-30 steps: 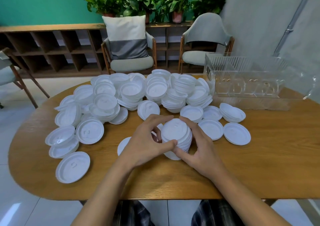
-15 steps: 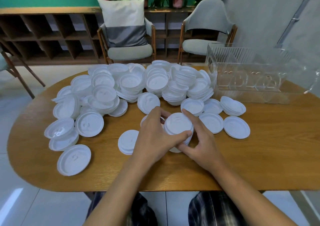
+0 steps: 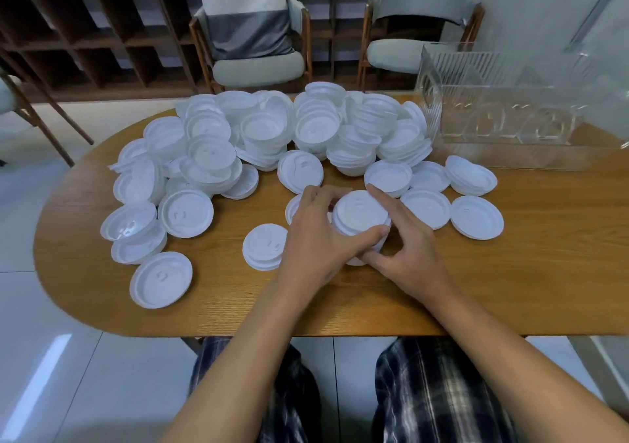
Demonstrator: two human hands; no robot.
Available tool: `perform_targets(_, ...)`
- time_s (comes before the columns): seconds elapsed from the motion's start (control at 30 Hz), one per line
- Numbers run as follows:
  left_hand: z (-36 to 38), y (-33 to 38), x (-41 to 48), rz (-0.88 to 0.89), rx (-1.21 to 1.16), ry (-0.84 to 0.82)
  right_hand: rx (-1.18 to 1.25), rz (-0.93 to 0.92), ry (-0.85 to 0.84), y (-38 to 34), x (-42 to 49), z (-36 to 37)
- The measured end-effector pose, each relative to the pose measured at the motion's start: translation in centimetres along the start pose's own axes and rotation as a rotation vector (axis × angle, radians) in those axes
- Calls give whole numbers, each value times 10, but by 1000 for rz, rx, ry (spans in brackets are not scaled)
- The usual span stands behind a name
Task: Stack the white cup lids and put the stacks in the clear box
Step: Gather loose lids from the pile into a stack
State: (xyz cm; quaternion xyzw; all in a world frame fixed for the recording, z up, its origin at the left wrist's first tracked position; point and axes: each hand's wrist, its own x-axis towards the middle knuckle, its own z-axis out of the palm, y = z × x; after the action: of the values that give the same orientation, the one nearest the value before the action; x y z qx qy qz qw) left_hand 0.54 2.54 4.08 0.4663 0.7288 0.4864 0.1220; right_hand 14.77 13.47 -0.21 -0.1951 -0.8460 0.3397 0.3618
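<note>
Looking down through the head camera, we held a short stack of white lids (image 3: pixel 360 216) between both hands near the middle of the wooden table (image 3: pixel 527 289). Our left hand (image 3: pixel 316 242) curled round the stack's 9 o'clock side, with the fingers bent over the far rim and the thumb pressed across the near edge. Our right hand (image 3: pixel 408 242) closed on the 3 o'clock side. Its index finger lay along the top rim toward 12 o'clock and its thumb pinched in low at 6 o'clock. The remaining right fingers were tucked behind the stack, so we could not tell how they lay. The stack sat low on the tabletop, well apart from the clear box (image 3: pixel 503 116), which stood at 2 o'clock on the table's far right. A loose heap of lids (image 3: pixel 272 136) spread from 10 o'clock round to 1 o'clock. A single lid (image 3: pixel 263 245) lay just beside our left hand at 8 o'clock. A flat lid (image 3: pixel 476 218) lay at 3 o'clock, and another lid (image 3: pixel 161 279) sat near the table's edge at 8 o'clock. Beyond the table at 12 o'clock stood a chair (image 3: pixel 258 65) bearing a cushion (image 3: pixel 245 10).
</note>
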Motion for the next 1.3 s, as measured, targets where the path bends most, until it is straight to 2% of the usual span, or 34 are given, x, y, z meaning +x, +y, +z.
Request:
perform_targets(0.17,3,0,0,1,5,7,-9,-1,9,2,0,-1)
perform_targets(0.27,-8,-4,-4,36,9,-79,-8,14,-14,-2,-1,-1)
perform_targets(0.33,-25,-13,-11,38,19,-69,-1,32,-33,-5,-1,-2)
perform_targets(0.47,-66,-44,-30,0,239,107,-2,70,-59,-10,2,-2)
perform_targets(0.53,-78,-58,-36,-60,363,71,1,91,-62,-11,3,-1)
perform_targets(0.63,-83,-70,-39,-112,407,-19,9,115,-68,-15,4,5)
perform_targets(0.83,-88,-78,-37,-118,298,-4,26,125,-58,-23,7,18)
perform_targets(1.1,-85,-51,-28,-204,-25,196,67,100,7,-32,2,35)
perform_targets(1.2,-73,-31,-20,-200,-148,137,72,86,15,-33,0,36)
perform_targets(1.3,-55,-15,-13,-162,-133,68,75,57,28,-34,-1,34)
